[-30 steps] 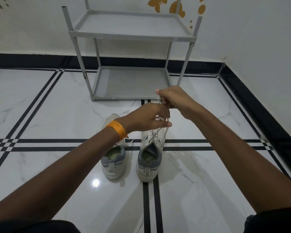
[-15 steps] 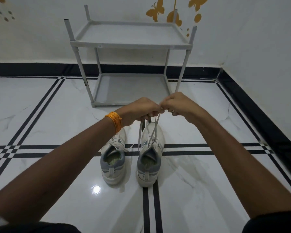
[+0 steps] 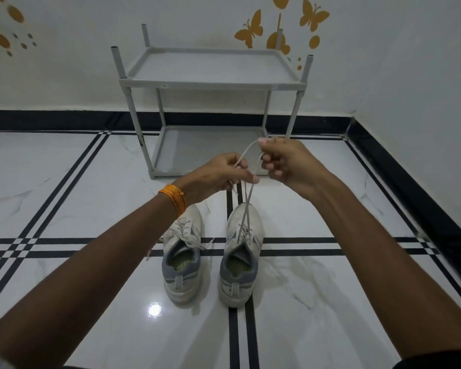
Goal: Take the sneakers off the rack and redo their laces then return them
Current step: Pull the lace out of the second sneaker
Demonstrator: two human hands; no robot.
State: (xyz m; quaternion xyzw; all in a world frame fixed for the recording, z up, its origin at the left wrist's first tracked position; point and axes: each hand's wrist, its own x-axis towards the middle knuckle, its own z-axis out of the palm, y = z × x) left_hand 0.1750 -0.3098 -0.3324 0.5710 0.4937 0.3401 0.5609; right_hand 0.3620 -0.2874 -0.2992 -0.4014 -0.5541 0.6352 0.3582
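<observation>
Two white and grey sneakers stand side by side on the floor, toes toward the rack. The left sneaker [image 3: 182, 259] has its lace tied loosely. From the right sneaker [image 3: 240, 258] two white lace ends [image 3: 246, 206] rise, crossing above its toe. My left hand [image 3: 218, 175] pinches one lace end. My right hand [image 3: 285, 162], slightly higher, pinches the other strand at its thumb and forefinger, and a loop of lace runs between the two hands. Both hands hover above the sneakers' toes.
A grey two-shelf rack [image 3: 210, 83] stands against the back wall with both shelves bare. The right wall with its black skirting [image 3: 410, 187] runs close by. The floor is glossy white tile with black stripes.
The hands, pressed together half a second ago, have drawn apart; my right hand has lifted its lace end up and right, opening a loop. The view has tilted up slightly.
</observation>
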